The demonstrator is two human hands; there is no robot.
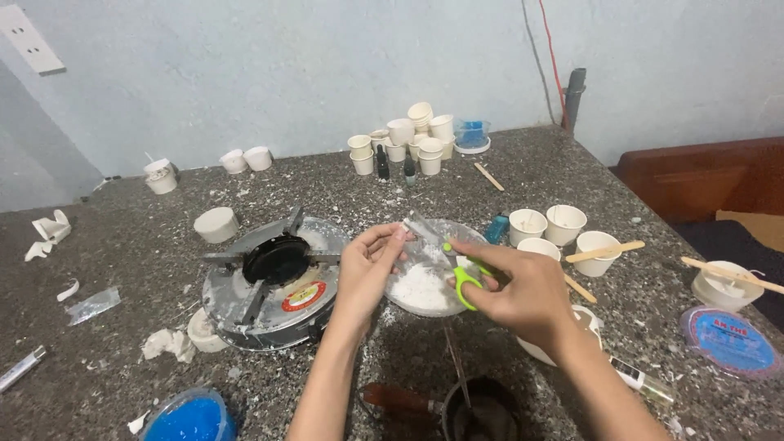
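Over a speckled stone counter (523, 175), we see the right hand (523, 294) clenched through the handles of green-handled scissors (464, 273), blades angled up and to the left. At the blade tips, the left hand (367, 265) pinches a small pale strip (416, 227) between thumb and fingertips; what the strip is made of we cannot tell. Directly beneath both grips sits a clear dish of white powder (420, 287). Just left of the left hand stands a round metal burner (273, 282), dusted white, with a red and yellow oval label (304, 296) on its near rim. Right of the scissor hand we count white paper cups (563, 224), two bridged by flat wooden sticks (604, 251). Farther right lies a round lid with a blue label ringed in pink (729, 340). Beyond the hands, a cluster of stacked cups (412, 135) lines the wall (327, 65). Near the left forearm, a tub of blue material (189, 418) sits at the frame's lower edge.
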